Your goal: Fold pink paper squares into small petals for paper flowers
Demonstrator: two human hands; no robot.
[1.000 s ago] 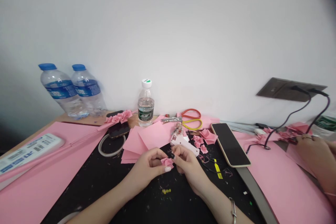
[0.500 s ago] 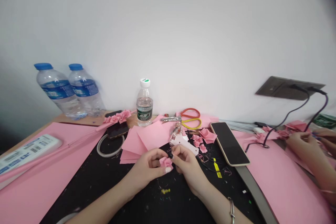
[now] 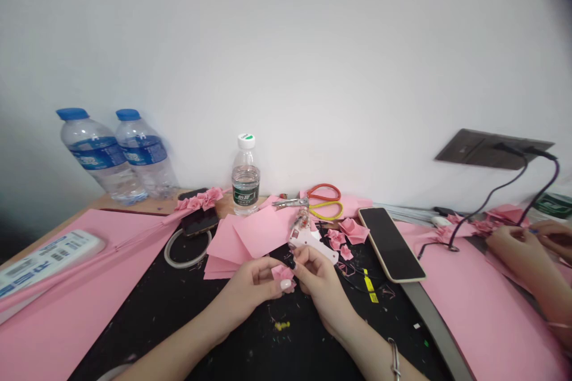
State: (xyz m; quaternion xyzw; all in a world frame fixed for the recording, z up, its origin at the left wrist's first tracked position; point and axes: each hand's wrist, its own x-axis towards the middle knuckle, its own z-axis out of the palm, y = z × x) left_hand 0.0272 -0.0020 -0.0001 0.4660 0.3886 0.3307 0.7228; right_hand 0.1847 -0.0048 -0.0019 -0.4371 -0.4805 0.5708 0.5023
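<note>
My left hand (image 3: 252, 286) and my right hand (image 3: 319, 289) meet low in the middle of the view, with a small folded pink paper flower (image 3: 282, 277) pinched between their fingertips. Part of the flower is hidden by my fingers. Just beyond my right hand lies a white card (image 3: 313, 248). A stack of loose pink paper sheets (image 3: 250, 235) sits close past my left hand. Several small pink paper flowers (image 3: 342, 238) lie beyond my right hand, on a black work mat (image 3: 250, 345) scattered with paper bits.
Scissors with red and yellow handles (image 3: 324, 201) lie at the back, near a water bottle (image 3: 245, 175). A black-screened phone (image 3: 391, 244) lies to the right. A co-worker's hands (image 3: 513, 244) work at the right edge. A power strip (image 3: 44, 262) rests on pink paper at the left.
My hands have turned the pink flower slightly and still hold it. The co-worker's hands have shifted left, and the view has drifted a little.
</note>
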